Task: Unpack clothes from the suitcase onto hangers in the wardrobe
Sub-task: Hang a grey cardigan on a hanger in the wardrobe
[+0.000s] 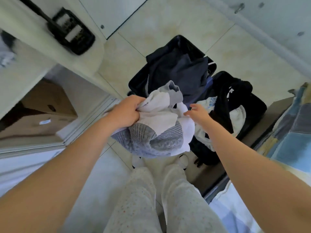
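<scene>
Clothes fill the open black suitcase (135, 86) on the pale tiled floor (168, 22): a heap of dark navy fabric (178, 68) in one half, a black garment with white lettering (234, 91) and a crumpled white piece with light blue print (208, 102) in the other. Above it I hold up a bunched white and grey garment (161, 125), smooth white cloth on top and ribbed grey knit sagging in a rounded fold below. My left hand (126, 113) grips it, fingers curled tight into the white cloth. My right hand (197, 113) holds nothing. Its fingers are loosely spread, with the tips right at the bundle's white edge; I cannot tell whether they touch. A brown cardboard box (47, 101) sits low on my left, a blue patchwork quilt (294, 118) on my right.
</scene>
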